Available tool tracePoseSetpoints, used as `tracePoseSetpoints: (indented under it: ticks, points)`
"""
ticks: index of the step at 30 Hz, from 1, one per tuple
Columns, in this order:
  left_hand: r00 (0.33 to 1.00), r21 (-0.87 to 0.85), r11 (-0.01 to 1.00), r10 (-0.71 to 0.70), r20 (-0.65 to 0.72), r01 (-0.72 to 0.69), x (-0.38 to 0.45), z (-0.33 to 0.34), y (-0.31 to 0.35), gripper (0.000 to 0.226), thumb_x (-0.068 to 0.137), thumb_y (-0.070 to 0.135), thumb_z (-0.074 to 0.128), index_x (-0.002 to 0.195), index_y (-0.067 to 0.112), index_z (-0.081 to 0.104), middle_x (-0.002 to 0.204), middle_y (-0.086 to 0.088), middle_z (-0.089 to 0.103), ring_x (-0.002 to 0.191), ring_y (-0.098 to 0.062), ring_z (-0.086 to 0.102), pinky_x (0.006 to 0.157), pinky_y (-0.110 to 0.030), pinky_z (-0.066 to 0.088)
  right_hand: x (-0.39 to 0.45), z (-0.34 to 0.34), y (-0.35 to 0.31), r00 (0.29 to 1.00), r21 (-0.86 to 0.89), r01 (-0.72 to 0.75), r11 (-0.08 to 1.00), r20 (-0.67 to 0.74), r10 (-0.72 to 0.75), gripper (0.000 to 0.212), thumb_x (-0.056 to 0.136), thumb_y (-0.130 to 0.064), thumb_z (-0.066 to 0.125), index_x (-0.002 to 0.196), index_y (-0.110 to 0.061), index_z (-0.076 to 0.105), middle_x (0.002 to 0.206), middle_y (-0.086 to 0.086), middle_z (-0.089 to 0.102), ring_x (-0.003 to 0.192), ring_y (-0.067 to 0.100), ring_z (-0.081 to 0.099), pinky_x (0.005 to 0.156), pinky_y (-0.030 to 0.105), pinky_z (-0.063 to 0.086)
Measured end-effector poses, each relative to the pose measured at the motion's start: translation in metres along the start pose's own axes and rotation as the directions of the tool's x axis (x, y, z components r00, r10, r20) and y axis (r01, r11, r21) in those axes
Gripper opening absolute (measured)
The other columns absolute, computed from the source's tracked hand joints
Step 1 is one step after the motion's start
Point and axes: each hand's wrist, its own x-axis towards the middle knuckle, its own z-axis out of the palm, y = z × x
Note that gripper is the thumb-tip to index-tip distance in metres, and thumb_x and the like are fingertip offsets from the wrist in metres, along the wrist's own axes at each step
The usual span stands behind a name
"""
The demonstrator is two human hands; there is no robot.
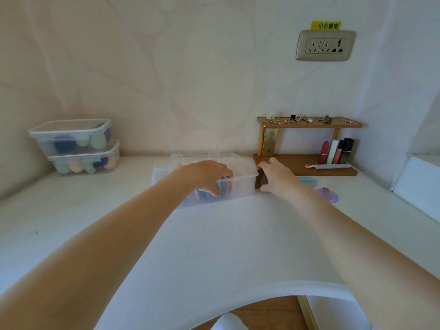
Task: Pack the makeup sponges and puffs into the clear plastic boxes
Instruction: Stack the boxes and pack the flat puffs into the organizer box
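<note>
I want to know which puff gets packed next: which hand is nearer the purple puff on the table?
Right. The right hand sits just left of the purple puff, outside the open clear box. The left hand reaches into that box, farther away.

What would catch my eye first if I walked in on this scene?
Probably the two bare hands at the open clear box mid-table: the left hand reaching inside, the right hand just beside it. Next, two stacked lidded boxes of colourful sponges at far left.
</note>
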Motion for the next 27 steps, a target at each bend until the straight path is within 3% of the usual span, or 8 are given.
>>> tracePoseSetpoints:
  ticks: [5,8,10,12,15,18,21,27]
  points:
    - [0.999,-0.052,0.999,-0.004,-0.045,0.002,-0.003,0.006,-0.003,0.056,0.084,0.017,0.058,0.137,0.022,0.042,0.137,0.004,0.043,0.114,-0.021,0.047,0.097,-0.04,0.045,0.004,-0.021,-0.019,0.963,-0.024,-0.007,1.0,-0.269,0.0,0.02,0.089,0.004,0.049,0.105,-0.001,0.06,0.112,0.016,0.052,0.101,0.035,0.056,0.078,0.039,0.045]
    - [0.999,-0.063,0.998,-0.001,-0.051,-0.002,-0.002,0.006,-0.002,0.056,0.084,0.018,0.061,0.137,0.021,0.042,0.144,0.006,0.033,0.114,-0.021,0.048,0.095,-0.034,0.044,0.01,-0.038,-0.04,0.891,0.182,0.01,0.983,-0.449,0.073,0.017,0.092,-0.008,0.049,0.104,-0.005,0.061,0.109,0.013,0.059,0.1,0.032,0.057,0.08,0.039,0.047]
    - [0.998,-0.077,0.997,-0.007,-0.059,0.002,-0.002,0.005,-0.002,0.057,0.084,0.019,0.062,0.136,0.021,0.042,0.148,0.005,0.026,0.115,-0.022,0.049,0.093,-0.032,0.043,0.014,-0.04,-0.053,0.899,0.4,0.034,0.916,-0.413,0.147,0.015,0.09,-0.01,0.052,0.104,-0.006,0.059,0.102,0.013,0.064,0.096,0.029,0.059,0.079,0.039,0.051]
    - [0.997,-0.095,0.995,-0.025,-0.067,0.018,-0.003,0.007,-0.001,0.057,0.083,0.02,0.063,0.136,0.022,0.042,0.15,0.003,0.021,0.118,-0.023,0.045,0.095,-0.034,0.043,0.013,-0.033,-0.063,0.94,0.46,0.021,0.888,-0.312,0.14,0.01,0.09,-0.008,0.052,0.099,-0.006,0.051,0.094,0.011,0.06,0.086,0.026,0.056,0.069,0.034,0.047]
    - [0.994,-0.069,0.997,-0.047,-0.097,0.04,-0.006,0.01,0.0,0.058,0.085,0.02,0.06,0.138,0.026,0.039,0.152,0.003,0.012,0.122,-0.026,0.037,0.087,-0.03,0.039,0.011,-0.019,-0.069,0.956,0.431,0.043,0.901,-0.281,0.089,0.01,0.088,-0.005,0.053,0.089,-0.01,0.044,0.088,0.008,0.056,0.078,0.023,0.053,0.058,0.027,0.039]
    - [0.992,-0.088,0.995,-0.053,-0.118,0.042,-0.008,0.011,-0.001,0.058,0.084,0.019,0.059,0.139,0.027,0.039,0.152,0.005,0.008,0.121,-0.026,0.035,0.08,-0.027,0.035,0.014,-0.018,-0.075,0.926,0.44,0.146,0.886,-0.376,0.034,0.007,0.088,-0.006,0.052,0.086,-0.011,0.047,0.081,0.009,0.063,0.075,0.026,0.06,0.063,0.033,0.045]
    - [0.99,-0.127,0.991,-0.058,-0.13,0.041,-0.007,0.013,-0.002,0.058,0.083,0.019,0.06,0.137,0.027,0.041,0.153,0.006,0.006,0.121,-0.026,0.035,0.08,-0.027,0.036,0.017,-0.019,-0.074,0.901,0.354,0.16,0.921,-0.435,0.011,0.003,0.089,-0.009,0.049,0.09,-0.011,0.051,0.08,0.007,0.065,0.076,0.026,0.057,0.06,0.031,0.04]
    - [0.984,-0.076,0.996,-0.049,-0.174,0.036,-0.007,0.016,-0.002,0.061,0.081,0.022,0.062,0.138,0.028,0.041,0.155,0.003,-0.001,0.125,-0.03,0.031,0.089,-0.031,0.041,0.015,-0.001,-0.064,0.941,0.249,0.106,0.963,-0.337,-0.017,0.011,0.09,-0.015,0.052,0.098,-0.009,0.056,0.088,0.007,0.066,0.085,0.027,0.059,0.06,0.028,0.034]
